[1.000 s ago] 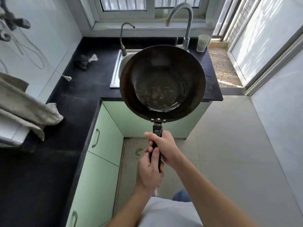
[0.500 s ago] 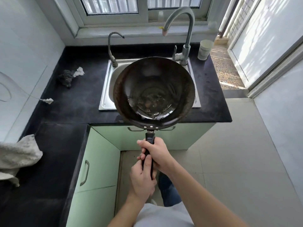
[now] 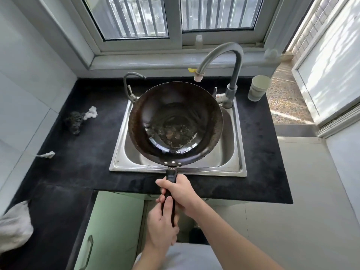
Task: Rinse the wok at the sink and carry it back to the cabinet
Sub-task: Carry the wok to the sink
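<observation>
A dark round wok [image 3: 175, 123] with food residue in its bottom hangs over the steel sink [image 3: 236, 152], covering most of the basin. Its black handle points toward me. My right hand [image 3: 181, 193] grips the handle close to the wok. Behind it, my left hand [image 3: 161, 223] wraps the handle's end. The tall grey tap [image 3: 220, 61] arches above the wok's far rim, its spout just beyond the rim; no water runs from it.
A second thin tap [image 3: 129, 84] stands at the sink's back left. A pale cup [image 3: 259, 90] sits on the black counter [image 3: 81, 152] at the right, a dark scrubber [image 3: 75, 121] at the left. Green cabinet doors [image 3: 109, 230] lie below, a cloth [image 3: 13, 228] at far left.
I have stepped toward the sink; the wok has moved forward from in front of the counter edge to over the basin. Both hands keep the same grip on the handle.
</observation>
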`<state>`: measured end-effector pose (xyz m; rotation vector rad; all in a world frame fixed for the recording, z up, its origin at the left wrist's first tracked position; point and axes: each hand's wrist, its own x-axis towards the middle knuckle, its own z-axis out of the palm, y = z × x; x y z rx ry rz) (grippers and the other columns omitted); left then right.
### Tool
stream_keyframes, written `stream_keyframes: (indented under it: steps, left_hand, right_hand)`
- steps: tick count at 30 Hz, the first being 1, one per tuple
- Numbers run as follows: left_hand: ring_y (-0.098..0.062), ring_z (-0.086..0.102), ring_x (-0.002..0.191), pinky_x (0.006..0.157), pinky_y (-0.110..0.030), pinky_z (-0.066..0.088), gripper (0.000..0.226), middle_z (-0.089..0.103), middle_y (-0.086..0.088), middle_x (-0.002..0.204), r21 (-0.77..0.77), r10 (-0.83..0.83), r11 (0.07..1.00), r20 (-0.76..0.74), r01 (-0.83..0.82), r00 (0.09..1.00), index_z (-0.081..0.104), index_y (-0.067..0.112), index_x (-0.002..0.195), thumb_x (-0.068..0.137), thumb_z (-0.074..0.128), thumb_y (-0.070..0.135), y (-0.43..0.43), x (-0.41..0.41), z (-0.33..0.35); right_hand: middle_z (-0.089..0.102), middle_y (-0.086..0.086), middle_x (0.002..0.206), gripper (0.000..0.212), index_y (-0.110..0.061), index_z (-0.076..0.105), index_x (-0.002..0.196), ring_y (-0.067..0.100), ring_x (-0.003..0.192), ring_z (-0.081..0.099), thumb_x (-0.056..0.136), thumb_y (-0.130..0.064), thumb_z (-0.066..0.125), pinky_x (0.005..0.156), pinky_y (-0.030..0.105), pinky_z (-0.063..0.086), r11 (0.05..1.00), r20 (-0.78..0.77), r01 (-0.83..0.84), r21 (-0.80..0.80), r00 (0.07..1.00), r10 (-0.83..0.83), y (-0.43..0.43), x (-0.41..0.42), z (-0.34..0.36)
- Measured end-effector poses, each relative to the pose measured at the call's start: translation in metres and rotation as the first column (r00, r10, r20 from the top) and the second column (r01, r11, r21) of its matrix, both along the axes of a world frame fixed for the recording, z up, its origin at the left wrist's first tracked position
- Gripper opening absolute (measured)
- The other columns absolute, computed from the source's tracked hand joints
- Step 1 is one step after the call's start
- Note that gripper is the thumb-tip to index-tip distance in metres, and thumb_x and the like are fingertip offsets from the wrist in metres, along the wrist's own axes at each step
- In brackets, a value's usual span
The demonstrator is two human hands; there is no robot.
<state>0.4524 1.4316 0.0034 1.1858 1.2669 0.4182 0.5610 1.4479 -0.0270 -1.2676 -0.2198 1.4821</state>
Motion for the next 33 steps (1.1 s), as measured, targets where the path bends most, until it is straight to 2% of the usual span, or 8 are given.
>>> stream_keyframes:
  steps: [6, 11, 14, 17, 19, 24, 33]
  left_hand:
    - [-0.018, 0.033, 0.033, 0.031, -0.02, 0.026, 0.041, 0.041, -0.013, 0.054, -0.036, 0.029, 0.999, -0.028, -0.03, 0.999, 0.057, 0.001, 0.075, 0.099, 0.046, 0.031, 0.021, 0.014, -0.004]
    - [-0.017, 0.031, 0.033, 0.033, -0.019, 0.026, 0.043, 0.041, -0.013, 0.056, -0.082, 0.017, 0.996, -0.022, -0.019, 1.0, 0.051, 0.0, 0.072, 0.1, 0.046, 0.032, 0.038, 0.012, -0.015]
    - [-0.017, 0.031, 0.033, 0.035, -0.02, 0.025, 0.043, 0.042, -0.013, 0.056, -0.12, -0.015, 0.993, -0.022, 0.012, 1.0, 0.05, 0.003, 0.07, 0.1, 0.046, 0.034, 0.049, 0.008, -0.023]
    - [-0.016, 0.031, 0.035, 0.036, -0.022, 0.025, 0.042, 0.042, -0.012, 0.056, -0.151, -0.048, 0.988, -0.029, 0.043, 0.998, 0.047, 0.005, 0.07, 0.1, 0.045, 0.035, 0.058, 0.004, -0.032]
    - [-0.016, 0.031, 0.034, 0.037, -0.022, 0.025, 0.041, 0.042, -0.011, 0.056, -0.165, -0.072, 0.984, -0.03, 0.066, 0.997, 0.047, 0.005, 0.073, 0.1, 0.045, 0.035, 0.064, 0.003, -0.038]
    - [-0.012, 0.029, 0.033, 0.033, -0.02, 0.023, 0.039, 0.043, -0.006, 0.053, -0.233, -0.106, 0.967, -0.023, 0.098, 0.994, 0.049, 0.005, 0.073, 0.101, 0.044, 0.032, 0.074, -0.001, -0.048]
    - [-0.017, 0.032, 0.033, 0.034, -0.022, 0.026, 0.04, 0.045, -0.002, 0.049, -0.187, -0.168, 0.97, -0.069, 0.153, 0.983, 0.049, 0.006, 0.069, 0.1, 0.047, 0.032, 0.079, -0.011, -0.066]
  right_hand:
    - [0.053, 0.007, 0.06, 0.03, -0.009, 0.055, 0.065, 0.017, 0.045, 0.057, 0.092, -0.01, 0.069, 0.083, 0.055, 0.056, 0.999, -0.037, -0.025, -0.022, 0.999, 0.024, 0.022, 0.011, -0.008]
    - [0.057, 0.004, 0.058, 0.032, -0.013, 0.059, 0.062, 0.017, 0.049, 0.063, 0.09, -0.023, 0.072, 0.09, 0.065, 0.052, 0.996, -0.001, -0.058, -0.064, 0.998, 0.058, 0.035, 0.011, -0.021]
    - [0.057, 0.006, 0.059, 0.036, -0.013, 0.059, 0.065, 0.017, 0.049, 0.063, 0.091, -0.033, 0.073, 0.086, 0.061, 0.055, 0.996, -0.013, -0.02, -0.09, 1.0, 0.019, 0.043, 0.008, -0.027]
    - [0.056, 0.005, 0.059, 0.03, -0.009, 0.055, 0.075, 0.017, 0.045, 0.057, 0.096, -0.027, 0.069, 0.068, 0.044, 0.061, 0.991, -0.059, 0.052, -0.127, 0.997, -0.06, 0.051, 0.004, -0.03]
    - [0.054, 0.004, 0.058, 0.029, -0.008, 0.053, 0.076, 0.016, 0.044, 0.054, 0.097, -0.022, 0.067, 0.061, 0.037, 0.059, 0.986, -0.074, 0.081, -0.148, 0.993, -0.092, 0.055, 0.002, -0.034]
    - [0.053, 0.005, 0.058, 0.029, -0.007, 0.053, 0.073, 0.017, 0.045, 0.052, 0.098, -0.017, 0.066, 0.06, 0.035, 0.059, 0.978, -0.077, 0.092, -0.187, 0.991, -0.108, 0.059, 0.0, -0.044]
    - [0.051, 0.005, 0.06, 0.024, -0.009, 0.056, 0.078, 0.017, 0.047, 0.052, 0.098, -0.017, 0.066, 0.064, 0.037, 0.059, 0.977, -0.11, 0.09, -0.195, 0.987, -0.113, 0.061, -0.005, -0.056]
